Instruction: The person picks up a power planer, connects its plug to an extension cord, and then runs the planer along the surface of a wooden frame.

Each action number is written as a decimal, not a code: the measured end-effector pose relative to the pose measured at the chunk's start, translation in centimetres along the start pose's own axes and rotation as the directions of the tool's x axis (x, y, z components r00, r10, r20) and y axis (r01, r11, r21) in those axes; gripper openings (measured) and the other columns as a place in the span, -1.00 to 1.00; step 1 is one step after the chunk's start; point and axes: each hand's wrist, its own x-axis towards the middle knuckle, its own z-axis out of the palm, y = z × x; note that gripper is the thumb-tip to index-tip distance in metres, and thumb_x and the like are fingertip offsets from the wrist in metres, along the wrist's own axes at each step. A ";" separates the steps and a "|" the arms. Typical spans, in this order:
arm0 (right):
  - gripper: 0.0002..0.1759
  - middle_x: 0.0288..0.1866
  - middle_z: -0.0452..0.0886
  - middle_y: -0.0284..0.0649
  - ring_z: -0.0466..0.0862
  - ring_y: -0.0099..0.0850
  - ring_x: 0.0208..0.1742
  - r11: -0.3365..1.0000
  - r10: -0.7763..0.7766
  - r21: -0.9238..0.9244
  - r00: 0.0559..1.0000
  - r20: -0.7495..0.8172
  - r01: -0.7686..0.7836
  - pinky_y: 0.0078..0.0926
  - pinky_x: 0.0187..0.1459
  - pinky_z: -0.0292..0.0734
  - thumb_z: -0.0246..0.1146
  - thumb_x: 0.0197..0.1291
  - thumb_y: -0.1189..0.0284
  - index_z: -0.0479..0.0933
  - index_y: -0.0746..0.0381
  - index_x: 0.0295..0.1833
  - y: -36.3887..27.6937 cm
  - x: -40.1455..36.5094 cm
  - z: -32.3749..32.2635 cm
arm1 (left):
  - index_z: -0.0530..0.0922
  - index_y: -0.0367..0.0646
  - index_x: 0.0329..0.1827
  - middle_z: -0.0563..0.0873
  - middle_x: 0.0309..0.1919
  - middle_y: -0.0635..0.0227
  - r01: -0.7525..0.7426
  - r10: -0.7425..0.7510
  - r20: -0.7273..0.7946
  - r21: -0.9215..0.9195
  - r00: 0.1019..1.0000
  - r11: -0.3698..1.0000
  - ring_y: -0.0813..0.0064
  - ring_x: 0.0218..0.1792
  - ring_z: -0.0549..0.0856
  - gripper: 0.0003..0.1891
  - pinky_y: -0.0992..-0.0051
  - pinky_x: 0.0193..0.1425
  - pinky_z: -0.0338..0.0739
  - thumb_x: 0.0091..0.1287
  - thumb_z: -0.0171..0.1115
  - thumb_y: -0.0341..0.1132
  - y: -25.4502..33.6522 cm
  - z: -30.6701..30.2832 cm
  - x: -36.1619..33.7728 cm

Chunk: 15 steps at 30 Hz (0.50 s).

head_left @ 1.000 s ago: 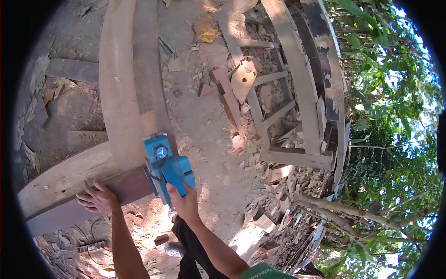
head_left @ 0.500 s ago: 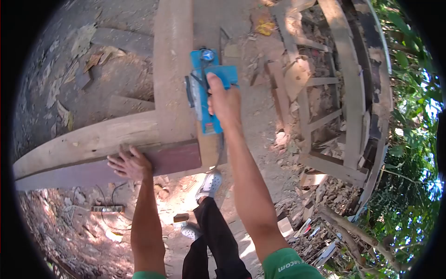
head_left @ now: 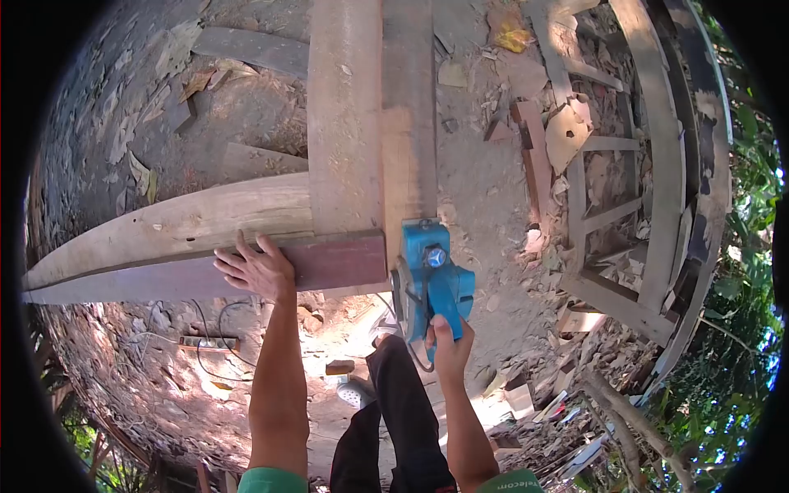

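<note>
My right hand is wrapped around the rear handle of a blue electric planer, which has a round knob near its front. The planer's front end sits at the near end of a narrow board that has a lighter strip along it. My left hand lies with fingers spread on a reddish-brown board running leftward. Behind that board is a pale, curved-edge plank. A wide plank, scattered with shavings, lies alongside the narrow board. The planer's underside is hidden.
A power strip with dark cords lies on the ground at lower left. My legs and light clogs are below the boards. On the right stands a wooden frame, with wood scraps, leaves and branches around it.
My right hand has drawn the planer back toward me, from along the narrow board to its near end. My left hand stays on the reddish-brown board. The camera view has shifted.
</note>
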 end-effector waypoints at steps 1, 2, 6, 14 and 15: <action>-0.56 -0.58 0.49 -0.33 0.48 -0.56 -0.58 0.996 0.021 -0.088 1.000 -0.018 -0.022 -0.54 -0.52 0.36 0.34 0.32 0.09 0.54 0.28 -0.35 -0.8 1.0 0.2 | 0.41 0.18 0.53 0.08 0.65 -0.05 0.007 -0.007 -0.001 0.004 1.000 1.000 -0.07 0.67 -0.04 -0.38 -0.09 0.65 -0.11 0.51 -0.06 0.22 0.0 0.0 -0.1; -0.55 -0.58 0.49 -0.33 0.48 -0.56 -0.58 0.995 -0.002 -0.105 1.000 -0.013 0.001 -0.53 -0.52 0.36 0.34 0.32 0.09 0.54 0.28 -0.35 -1.4 2.0 0.5 | 0.41 0.18 0.53 0.08 0.65 -0.05 0.011 -0.011 -0.004 -0.001 1.000 1.000 -0.07 0.67 -0.04 -0.38 -0.09 0.65 -0.11 0.51 -0.06 0.22 0.1 0.0 -0.1; -0.54 -0.58 0.49 -0.33 0.48 -0.55 -0.60 0.991 -0.032 -0.127 0.999 -0.006 0.031 -0.52 -0.55 0.35 0.34 0.32 0.08 0.54 0.29 -0.36 -4.6 5.3 2.5 | 0.42 0.18 0.52 0.09 0.65 -0.03 0.006 -0.006 -0.009 0.003 1.000 1.000 -0.07 0.66 -0.03 -0.39 -0.10 0.65 -0.11 0.51 -0.05 0.21 0.0 -0.1 -0.2; -0.51 -0.66 0.46 -0.33 0.45 -0.55 -0.68 0.978 -0.107 -0.176 0.994 0.015 0.108 -0.52 -0.62 0.33 0.31 0.31 0.03 0.52 0.27 -0.38 -12.4 13.6 8.6 | 0.44 0.15 0.51 0.10 0.65 -0.03 0.002 -0.002 -0.013 0.007 1.000 1.000 -0.07 0.66 -0.02 -0.41 -0.09 0.65 -0.10 0.51 -0.03 0.18 0.4 -0.5 -0.2; -0.50 -0.68 0.45 -0.32 0.44 -0.54 -0.70 0.974 -0.124 -0.190 0.992 0.022 0.126 -0.52 -0.64 0.32 0.31 0.31 0.02 0.52 0.27 -0.39 -13.4 14.8 9.3 | 0.44 0.17 0.51 0.10 0.65 -0.01 0.002 -0.002 -0.017 0.008 1.000 1.000 -0.06 0.66 -0.02 -0.41 -0.09 0.65 -0.11 0.51 -0.03 0.18 0.1 -0.2 -0.2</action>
